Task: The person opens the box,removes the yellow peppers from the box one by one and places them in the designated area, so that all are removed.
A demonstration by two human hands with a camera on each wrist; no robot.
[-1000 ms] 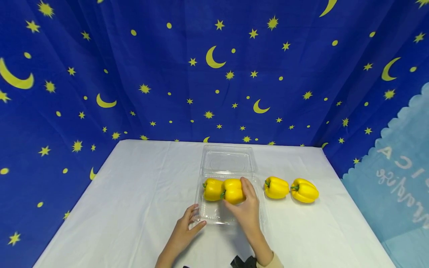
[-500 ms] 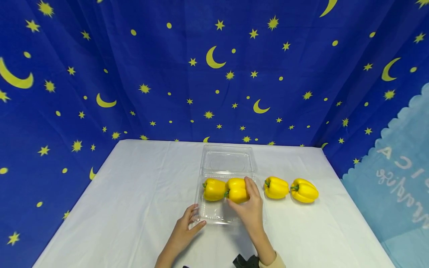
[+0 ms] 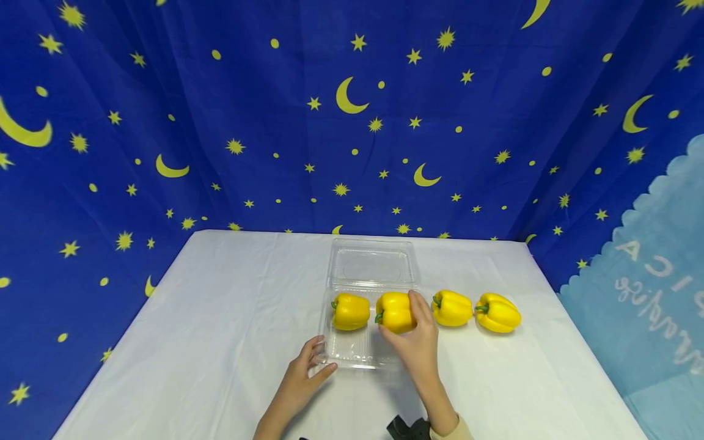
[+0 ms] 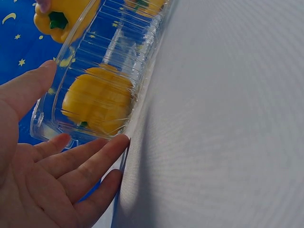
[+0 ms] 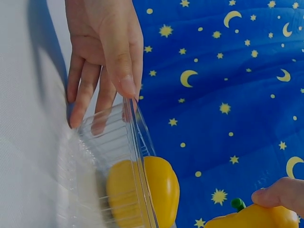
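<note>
Yellow pepper pinched between widely parted right fingers.

A Gap Opened

Over the last second, the right hand shifted rightward with the held yellow pepper. In the head view that pepper had overlapped the leftmost pepper; a strip of clear container then showed between them (narrow, but plain). The hand ended nearer the closest outside pepper.
</note>
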